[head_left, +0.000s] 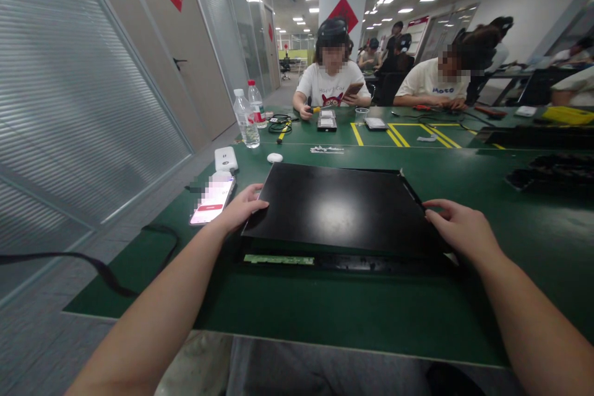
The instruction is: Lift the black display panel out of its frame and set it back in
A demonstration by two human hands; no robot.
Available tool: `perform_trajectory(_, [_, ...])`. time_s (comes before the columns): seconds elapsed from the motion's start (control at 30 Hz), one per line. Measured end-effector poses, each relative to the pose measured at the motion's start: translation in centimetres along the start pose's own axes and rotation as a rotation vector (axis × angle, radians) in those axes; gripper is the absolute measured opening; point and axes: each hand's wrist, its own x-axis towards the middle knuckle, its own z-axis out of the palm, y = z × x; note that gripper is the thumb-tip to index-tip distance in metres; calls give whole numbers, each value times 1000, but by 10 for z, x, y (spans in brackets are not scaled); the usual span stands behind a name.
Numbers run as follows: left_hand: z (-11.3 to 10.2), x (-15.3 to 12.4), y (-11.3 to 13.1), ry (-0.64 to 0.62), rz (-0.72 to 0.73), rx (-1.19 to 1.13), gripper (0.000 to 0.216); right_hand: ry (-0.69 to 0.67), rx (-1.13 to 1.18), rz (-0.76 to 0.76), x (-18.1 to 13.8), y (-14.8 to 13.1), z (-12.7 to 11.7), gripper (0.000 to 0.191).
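A large flat black panel (pixel 341 207) lies on the green table (pixel 325 315) in front of me, its near edge lifted over a black frame with a narrow green circuit strip (pixel 278 258). My left hand (pixel 242 205) grips the panel's left edge, fingers curled over it. My right hand (pixel 457 229) holds the panel's right edge, fingers bent along it.
A phone with a lit screen (pixel 212 201) lies left of my left hand, with a white box (pixel 226 158), a small white round object (pixel 275 158) and two water bottles (pixel 245 117) beyond. A black cable (pixel 106 272) trails off the table's left edge. People sit at the far tables.
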Motion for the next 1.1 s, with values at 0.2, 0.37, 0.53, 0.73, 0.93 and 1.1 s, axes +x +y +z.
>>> perform_trajectory(0.2, [3, -2, 3, 30, -6, 11, 62, -20, -47, -12, 0, -2, -1, 36])
perform_trajectory(0.37, [3, -3, 3, 32, -3, 25, 62, -27, -56, -17, 0, -1, 0, 37])
perform_trajectory(0.53, [2, -2, 1, 20, 1, 43, 65, -13, -32, 4, 1, 0, 0, 37])
perform_trajectory(0.73, [-1, 1, -2, 24, 28, 49, 62, -5, 23, 75, 4, 4, 3, 34])
perform_trajectory(0.93, [-1, 1, -1, 4, 23, 58, 65, -18, 30, 71, 4, 5, 3, 34])
perform_trajectory(1.1, [-1, 0, -1, 2, 18, 70, 67, -7, -59, 9, -1, -2, 1, 34])
